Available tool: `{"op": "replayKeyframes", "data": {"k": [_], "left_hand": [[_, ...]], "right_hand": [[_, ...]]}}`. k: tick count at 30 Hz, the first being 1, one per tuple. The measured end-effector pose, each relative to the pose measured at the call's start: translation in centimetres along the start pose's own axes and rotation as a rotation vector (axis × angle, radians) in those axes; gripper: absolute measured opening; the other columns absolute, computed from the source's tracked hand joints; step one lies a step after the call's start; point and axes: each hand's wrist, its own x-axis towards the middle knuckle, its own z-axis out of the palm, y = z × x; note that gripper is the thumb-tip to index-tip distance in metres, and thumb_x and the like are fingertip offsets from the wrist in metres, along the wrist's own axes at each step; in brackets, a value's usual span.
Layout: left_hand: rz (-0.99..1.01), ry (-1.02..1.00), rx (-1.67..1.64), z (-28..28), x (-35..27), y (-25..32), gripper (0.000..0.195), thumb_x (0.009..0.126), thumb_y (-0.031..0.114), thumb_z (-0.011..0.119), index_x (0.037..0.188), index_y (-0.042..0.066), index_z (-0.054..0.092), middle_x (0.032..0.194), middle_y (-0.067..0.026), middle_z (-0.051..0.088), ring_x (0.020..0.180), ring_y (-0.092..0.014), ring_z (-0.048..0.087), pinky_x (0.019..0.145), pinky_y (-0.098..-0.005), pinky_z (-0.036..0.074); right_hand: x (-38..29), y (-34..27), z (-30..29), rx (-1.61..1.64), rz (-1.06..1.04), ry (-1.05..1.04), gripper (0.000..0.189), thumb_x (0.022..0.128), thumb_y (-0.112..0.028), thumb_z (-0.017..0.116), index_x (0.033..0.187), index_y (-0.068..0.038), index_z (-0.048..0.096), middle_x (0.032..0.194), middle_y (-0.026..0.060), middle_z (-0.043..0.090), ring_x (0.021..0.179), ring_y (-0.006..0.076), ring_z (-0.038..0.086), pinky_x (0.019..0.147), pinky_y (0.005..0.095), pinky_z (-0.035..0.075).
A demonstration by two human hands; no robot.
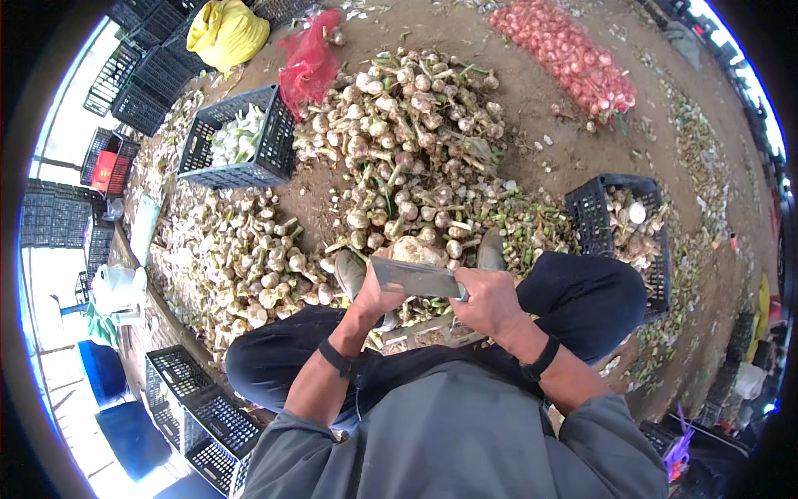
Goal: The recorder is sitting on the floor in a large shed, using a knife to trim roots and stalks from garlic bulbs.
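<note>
My right hand [489, 299] grips the handle of a cleaver [414, 279], its broad metal blade pointing left across my lap. At the blade's left end is my left hand [380, 287], its fingers partly hidden by the blade; what they hold does not show clearly. Just beyond the blade sits a pale round thing [421, 251], partly covered, which may be a garlic bulb or a block. A large heap of untrimmed garlic [411, 137] with stalks rises in front of my shoes. To the left spreads another pile of garlic bulbs [249, 274].
A black plastic crate [187, 140] holds pale trimmed pieces at the upper left. Beside my right knee, another crate [586, 215] contains garlic. Red mesh netting [312, 59], a full red mesh sack [564, 56] and a yellow sack [227, 34] lie farther off. Stacked crates [206, 418] stand left.
</note>
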Motion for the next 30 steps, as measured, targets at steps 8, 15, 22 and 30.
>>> {"op": "replayKeyframes", "data": {"k": [8,15,22,30], "left_hand": [[-0.031,-0.013,-0.149,0.1,-0.4,-1.1,0.03,0.071,0.0,0.067,0.1,-0.001,0.064,0.088,-0.0077,0.071,0.079,-0.014,0.063,0.073,-0.0316,0.053],[-0.031,-0.022,-0.095,-0.3,-0.2,0.8,0.032,0.069,-0.001,0.069,0.102,-0.001,0.065,0.089,-0.0078,0.071,0.081,-0.013,0.064,0.074,-0.0325,0.054],[-0.169,-0.08,-0.118,-0.3,0.2,3.6,0.042,0.066,-0.003,0.08,0.105,-0.001,0.065,0.094,-0.005,0.072,0.085,-0.011,0.065,0.078,-0.0308,0.054],[-0.259,-0.107,-0.303,-0.4,-0.4,4.1,0.043,0.066,-0.002,0.08,0.107,0.0,0.066,0.1,-0.0041,0.071,0.088,-0.012,0.064,0.082,-0.0295,0.053]], "right_hand": [[0.3,0.2,0.2,0.022,-0.03,0.013,0.022,0.065,-0.015,0.072,0.081,-0.005,0.062,0.068,0.0121,0.064,0.063,0.0317,0.065,0.057,0.042,0.052],[0.6,1.1,0.1,-0.026,-0.069,0.005,0.021,0.066,-0.015,0.072,0.08,-0.005,0.061,0.069,0.0123,0.065,0.067,0.0306,0.067,0.06,0.0409,0.052],[-0.4,3.1,1.2,-0.033,0.034,0.076,0.021,0.064,-0.014,0.074,0.081,-0.007,0.064,0.071,0.0126,0.065,0.066,0.0326,0.066,0.058,0.0418,0.051],[-1.0,3.3,1.0,-0.034,0.025,0.04,0.023,0.064,-0.015,0.075,0.084,-0.006,0.066,0.073,0.0135,0.066,0.069,0.0335,0.066,0.061,0.0417,0.052]]}}
